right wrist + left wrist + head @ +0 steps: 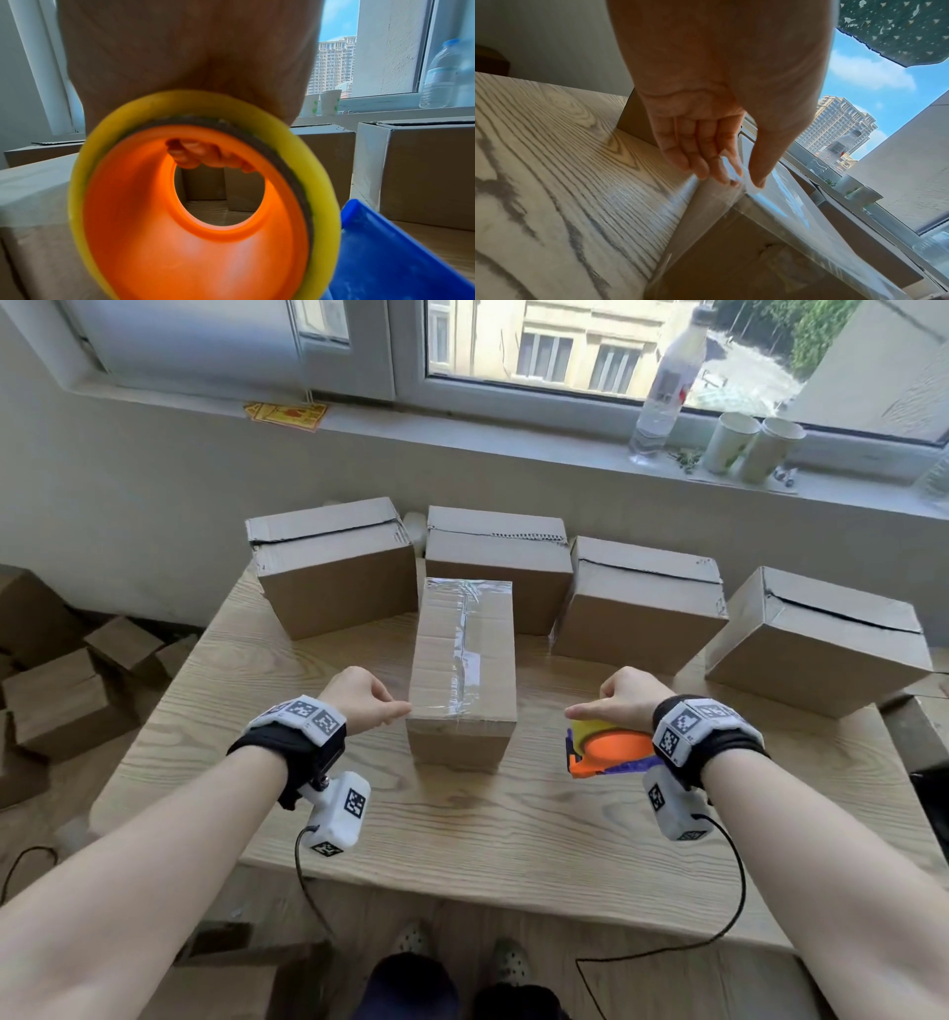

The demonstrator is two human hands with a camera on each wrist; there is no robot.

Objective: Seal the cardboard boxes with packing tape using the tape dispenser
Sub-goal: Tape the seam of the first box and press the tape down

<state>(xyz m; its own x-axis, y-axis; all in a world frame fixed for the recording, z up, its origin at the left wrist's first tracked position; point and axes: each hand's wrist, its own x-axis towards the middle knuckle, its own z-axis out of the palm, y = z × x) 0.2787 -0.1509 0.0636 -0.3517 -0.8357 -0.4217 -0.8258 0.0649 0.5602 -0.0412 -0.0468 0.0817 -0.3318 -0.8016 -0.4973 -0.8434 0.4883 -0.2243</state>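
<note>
Gripping: the tape dispenser point(606, 749) is being gripped by the right hand point(619, 701), right of the taped box point(462, 670).
Left hand point(362, 698): relaxed, its fingertips point(721, 174) touching the box's near-left corner.
Position: the box is being supported by the table point(462, 814).

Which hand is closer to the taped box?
Left. The left hand touches the taped box at its near left corner; the right hand grips the dispenser, apart on its right.

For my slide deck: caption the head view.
Left hand touches taped box; right hand holds tape dispenser.
</note>
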